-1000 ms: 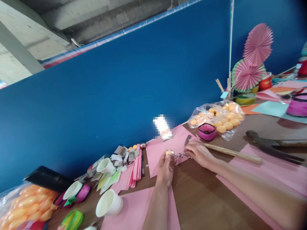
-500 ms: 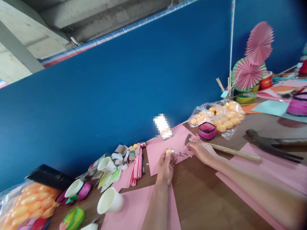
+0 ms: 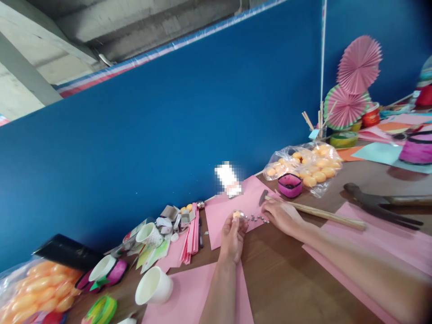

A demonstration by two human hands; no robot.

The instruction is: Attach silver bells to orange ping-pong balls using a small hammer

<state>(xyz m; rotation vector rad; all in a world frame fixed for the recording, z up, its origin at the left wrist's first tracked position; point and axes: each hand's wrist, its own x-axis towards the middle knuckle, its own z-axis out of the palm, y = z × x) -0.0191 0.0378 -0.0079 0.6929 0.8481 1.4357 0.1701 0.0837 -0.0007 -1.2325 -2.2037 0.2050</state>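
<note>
My left hand (image 3: 232, 236) is closed round a small orange plastic egg (image 3: 236, 214) with a clear shiny piece beside it. Several small silver beads (image 3: 256, 218) lie on the pink paper (image 3: 219, 225) between my two hands. My right hand (image 3: 282, 217) is low over the table, fingers curled together and pointing left near the beads. Whatever its fingertips hold is hidden. A small hammer (image 3: 324, 214) with a wooden handle lies along the upper side of that hand, its head just beyond the fingers. Whether the hand touches the handle is unclear.
At right lies a larger claw hammer (image 3: 367, 202). Behind are a bag of orange eggs (image 3: 319, 164) and a pink fabric box (image 3: 290, 185). To the left stand a white cup (image 3: 154, 285), paper scraps (image 3: 168, 222) and another egg bag (image 3: 40, 285). A blue partition (image 3: 168, 121) rises behind.
The view has shifted very slightly. Both hands, the orange egg and the small hammer stay in nearly the same places.
</note>
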